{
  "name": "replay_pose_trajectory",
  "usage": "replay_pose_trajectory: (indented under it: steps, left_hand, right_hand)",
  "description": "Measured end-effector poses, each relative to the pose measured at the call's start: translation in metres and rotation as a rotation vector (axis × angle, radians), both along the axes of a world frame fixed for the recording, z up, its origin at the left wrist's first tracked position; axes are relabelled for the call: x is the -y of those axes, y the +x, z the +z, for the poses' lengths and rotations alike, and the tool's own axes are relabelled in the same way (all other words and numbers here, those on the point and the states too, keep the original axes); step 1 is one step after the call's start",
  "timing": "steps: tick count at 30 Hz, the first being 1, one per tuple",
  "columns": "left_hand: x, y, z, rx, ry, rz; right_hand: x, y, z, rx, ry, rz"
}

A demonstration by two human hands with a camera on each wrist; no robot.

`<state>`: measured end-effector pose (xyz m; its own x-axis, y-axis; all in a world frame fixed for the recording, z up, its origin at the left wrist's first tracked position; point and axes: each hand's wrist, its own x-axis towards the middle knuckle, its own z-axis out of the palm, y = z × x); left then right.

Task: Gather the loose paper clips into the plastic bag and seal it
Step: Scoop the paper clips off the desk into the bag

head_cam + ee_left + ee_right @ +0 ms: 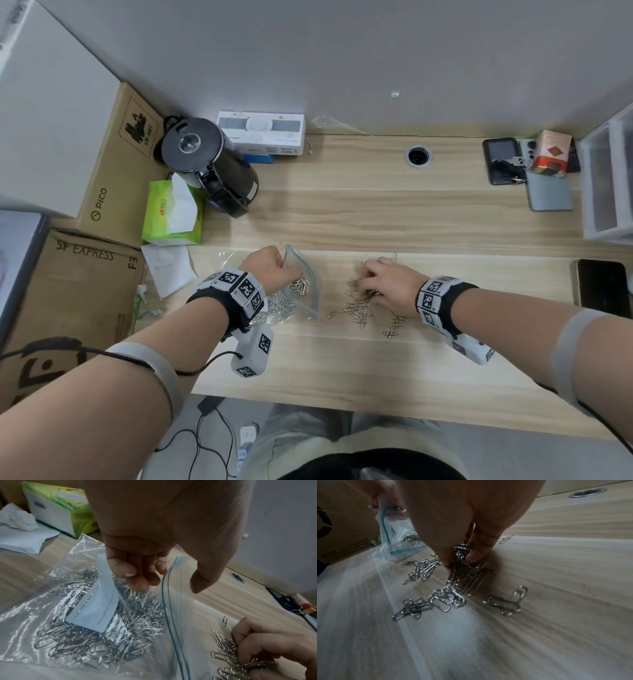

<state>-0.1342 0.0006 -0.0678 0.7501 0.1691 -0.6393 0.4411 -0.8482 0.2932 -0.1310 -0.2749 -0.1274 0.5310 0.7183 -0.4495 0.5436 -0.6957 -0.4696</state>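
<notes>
Loose clips (359,305) beside bag (305,291).

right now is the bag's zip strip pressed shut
No, the left hand holds the plastic bag open, its blue strip lifted apart.

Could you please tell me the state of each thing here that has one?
plastic bag: unsealed, mouth held open
left hand: grips the bag's rim
right hand: pinches a bunch of paper clips
paper clips: some bagged, many loose on the desk
kettle: lid closed
</notes>
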Motion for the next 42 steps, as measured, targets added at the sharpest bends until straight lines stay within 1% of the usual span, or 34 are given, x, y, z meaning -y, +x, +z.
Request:
replay_pose_trajectory:
  steps: [6, 12, 18, 23, 28, 31, 33, 35, 38, 40, 42]
  left_hand:
    - [0.003, 0.0, 0.003, -0.074, 0.0, -0.042]
    - [0.008, 0.004, 0.01, -0.049, 0.044, -0.03]
    - [0.003, 0.004, 0.007, -0.049, -0.082, 0.035]
    - [-0.006, 0.002, 0.01, -0.064, -0.183, 0.104]
    - [-0.02, 0.0, 0.015, -0.054, -0.258, 0.156]
    - [-0.027, -0.002, 0.014, -0.052, -0.267, 0.168]
    - [-0.029, -0.003, 0.013, -0.046, -0.268, 0.175]
    - [-0.03, -0.004, 0.011, -0.033, -0.253, 0.167]
    - [-0.029, -0.002, 0.009, -0.024, -0.184, 0.15]
    - [-0.027, 0.002, 0.007, -0.021, -0.142, 0.154]
    - [-0.024, 0.005, 0.007, -0.007, -0.086, 0.145]
  right_hand:
    - [-0.003, -0.002, -0.003, -0.069, 0.06, -0.116]
    - [-0.009, 0.001, 0.002, -0.114, 0.116, -0.287]
    - [-0.03, 0.012, 0.017, -0.187, 0.175, -0.486]
    - [-0.072, 0.016, 0.038, -0.292, 0.269, -0.508]
    - [-0.123, 0.008, 0.032, -0.374, 0.355, -0.522]
    - [-0.137, 0.002, 0.029, -0.431, 0.35, -0.458]
    - [-0.134, 0.001, 0.028, -0.45, 0.362, -0.436]
    - [-0.121, 0.003, 0.026, -0.432, 0.395, -0.486]
    - [-0.09, 0.014, 0.026, -0.3, 0.354, -0.551]
    - [-0.064, 0.024, 0.024, -0.143, 0.233, -0.512]
    - [-0.041, 0.03, 0.019, 0.0, 0.049, -0.436]
